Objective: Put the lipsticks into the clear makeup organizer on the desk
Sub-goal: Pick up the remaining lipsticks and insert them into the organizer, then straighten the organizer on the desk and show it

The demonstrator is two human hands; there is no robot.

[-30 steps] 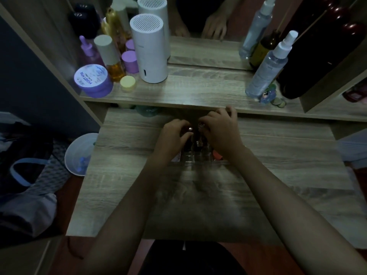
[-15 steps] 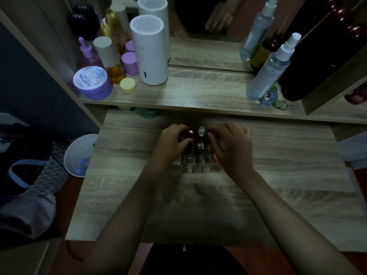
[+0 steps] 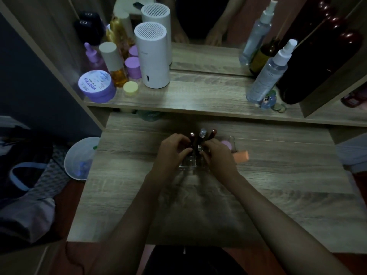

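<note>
The clear makeup organizer stands mid-desk, its right part showing past my right hand. Three lipsticks stand upright in it: a dark red one, a silver-capped one and another red one. My right hand pinches a short silver-tipped lipstick over the organizer's front cells. My left hand curls against the left side of the lipsticks, fingertips almost meeting the right hand's; the dim light hides what it grips.
An orange tube lies on the desk just right of the organizer, with a pink round item behind my right hand. The raised shelf carries jars, a white cylinder and spray bottles. A bin stands on the floor to the left.
Both hands have come closer together over the organizer's front. The right hand shifted left, uncovering the orange tube and the pink item. A third lipstick top now shows.
</note>
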